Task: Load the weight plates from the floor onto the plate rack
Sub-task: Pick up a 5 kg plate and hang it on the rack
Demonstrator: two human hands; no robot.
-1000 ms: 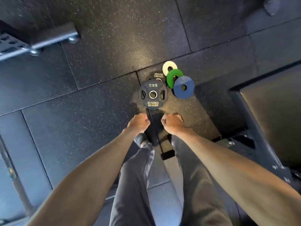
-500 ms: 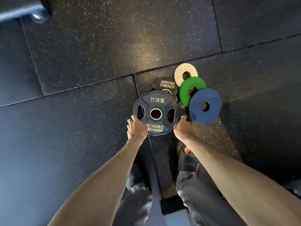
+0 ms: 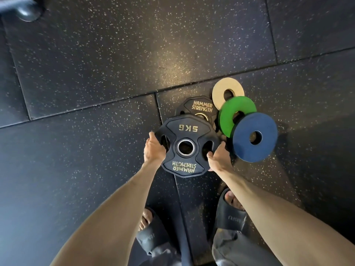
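Note:
A black 5 kg plate (image 3: pixel 187 129) with gold lettering lies on top of the pile on the floor. My left hand (image 3: pixel 153 150) grips its left edge, fingers in the left slot. My right hand (image 3: pixel 219 157) grips its right edge at the right slot. Under it, farther away, lies a second black plate (image 3: pixel 199 106), partly covered. To the right overlap three small discs: a cream one (image 3: pixel 221 91), a green one (image 3: pixel 228 114) and a blue one (image 3: pixel 244 146) on top. The plate rack is out of view.
Dark speckled rubber floor tiles (image 3: pixel 115 54) lie all around. A rounded metal foot (image 3: pixel 26 10) of some equipment sits at the top left corner. My feet in dark slides (image 3: pixel 230 214) stand just behind the pile.
I have bent down toward the pile. Both hands moved forward from near my knees and closed on the two sides of the 5 kg plate.

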